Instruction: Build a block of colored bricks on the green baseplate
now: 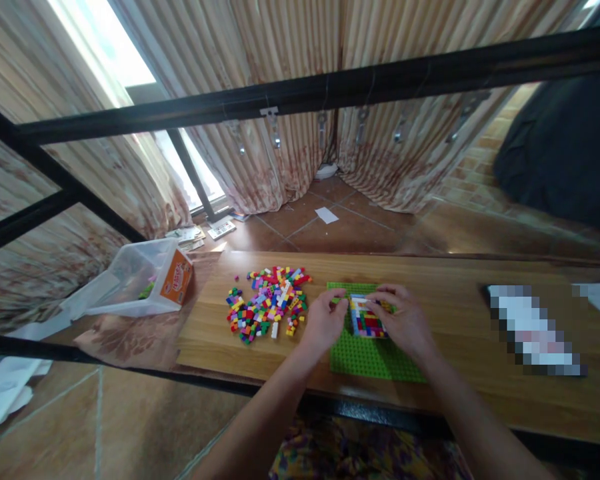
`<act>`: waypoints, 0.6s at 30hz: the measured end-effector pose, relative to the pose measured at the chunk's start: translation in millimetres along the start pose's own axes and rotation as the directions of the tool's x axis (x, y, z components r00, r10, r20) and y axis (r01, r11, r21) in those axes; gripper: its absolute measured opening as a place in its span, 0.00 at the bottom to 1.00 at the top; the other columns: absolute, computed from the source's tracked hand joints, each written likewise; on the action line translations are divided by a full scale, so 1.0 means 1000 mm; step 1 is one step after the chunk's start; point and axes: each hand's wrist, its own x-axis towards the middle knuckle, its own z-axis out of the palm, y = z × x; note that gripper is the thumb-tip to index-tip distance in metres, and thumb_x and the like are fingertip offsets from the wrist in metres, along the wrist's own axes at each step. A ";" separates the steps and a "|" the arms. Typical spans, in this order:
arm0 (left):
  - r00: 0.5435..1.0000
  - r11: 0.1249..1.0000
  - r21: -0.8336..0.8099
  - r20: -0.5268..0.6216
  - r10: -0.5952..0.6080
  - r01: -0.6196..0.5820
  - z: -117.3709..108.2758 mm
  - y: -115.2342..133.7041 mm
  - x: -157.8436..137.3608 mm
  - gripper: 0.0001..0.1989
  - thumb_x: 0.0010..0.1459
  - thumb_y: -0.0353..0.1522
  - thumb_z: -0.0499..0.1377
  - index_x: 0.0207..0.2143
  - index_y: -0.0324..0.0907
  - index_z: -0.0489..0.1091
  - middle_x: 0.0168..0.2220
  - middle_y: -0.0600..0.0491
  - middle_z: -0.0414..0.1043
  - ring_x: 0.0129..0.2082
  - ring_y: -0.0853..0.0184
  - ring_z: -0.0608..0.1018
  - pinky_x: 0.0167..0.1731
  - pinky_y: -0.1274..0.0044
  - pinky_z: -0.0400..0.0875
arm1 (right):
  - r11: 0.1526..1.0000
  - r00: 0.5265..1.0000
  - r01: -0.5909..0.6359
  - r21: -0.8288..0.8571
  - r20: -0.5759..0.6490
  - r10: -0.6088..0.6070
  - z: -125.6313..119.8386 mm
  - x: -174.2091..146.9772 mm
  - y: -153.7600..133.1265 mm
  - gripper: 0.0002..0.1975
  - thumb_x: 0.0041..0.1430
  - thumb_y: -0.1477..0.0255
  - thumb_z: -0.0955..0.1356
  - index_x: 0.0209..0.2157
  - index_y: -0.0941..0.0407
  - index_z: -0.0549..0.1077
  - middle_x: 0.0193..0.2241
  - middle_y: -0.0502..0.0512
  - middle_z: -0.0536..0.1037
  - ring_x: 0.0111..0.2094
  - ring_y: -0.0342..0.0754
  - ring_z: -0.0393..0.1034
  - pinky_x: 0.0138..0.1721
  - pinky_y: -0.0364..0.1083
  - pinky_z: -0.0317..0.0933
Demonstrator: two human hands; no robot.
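A green studded baseplate (365, 360) lies on the wooden tabletop in front of me. On its upper part sits a block of toy bricks (367, 323) in red, white, blue, yellow and other colours. My left hand (326, 319) is over the plate's left edge, its fingers curled and the thumb close to the index finger; anything between them is too small to make out. At the right side of the brick block is my right hand (403, 317), thumb and fingers drawn together on the block's top edge. What its fingertips grip is hidden.
Left of the baseplate is a spread-out pile of loose coloured bricks (267, 303). Beyond the table's left end stands a clear plastic box (135, 283) with an orange label. A pixelated flat object (533, 330) lies at the right. A black metal bar (300, 97) crosses beyond the table.
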 end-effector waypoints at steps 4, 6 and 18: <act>0.997 0.997 -0.056 0.064 -0.044 0.048 0.009 -0.003 0.013 0.14 0.61 0.31 0.56 0.46 0.39 0.77 0.38 0.49 0.80 0.28 0.69 0.77 0.31 0.78 0.72 | 0.996 0.998 -0.066 0.055 -0.008 0.067 0.006 0.001 0.002 0.14 0.53 0.57 0.69 0.31 0.52 0.81 0.43 0.57 0.75 0.47 0.52 0.68 0.53 0.55 0.60; 0.995 0.996 -0.070 0.087 -0.052 0.058 0.012 -0.003 0.016 0.13 0.60 0.31 0.56 0.44 0.39 0.78 0.37 0.50 0.80 0.28 0.69 0.77 0.30 0.78 0.72 | 0.989 0.995 -0.101 0.104 -0.008 0.103 0.008 0.002 0.002 0.14 0.51 0.57 0.70 0.30 0.52 0.81 0.41 0.56 0.75 0.46 0.52 0.69 0.53 0.55 0.61; 0.996 0.988 -0.131 0.038 -0.081 0.086 0.020 -0.006 0.020 0.10 0.56 0.30 0.59 0.37 0.39 0.80 0.34 0.51 0.81 0.28 0.69 0.77 0.31 0.79 0.71 | 0.860 0.938 -0.339 0.382 0.068 0.340 0.011 0.002 0.005 0.17 0.47 0.58 0.73 0.34 0.55 0.80 0.37 0.56 0.80 0.38 0.51 0.73 0.43 0.51 0.67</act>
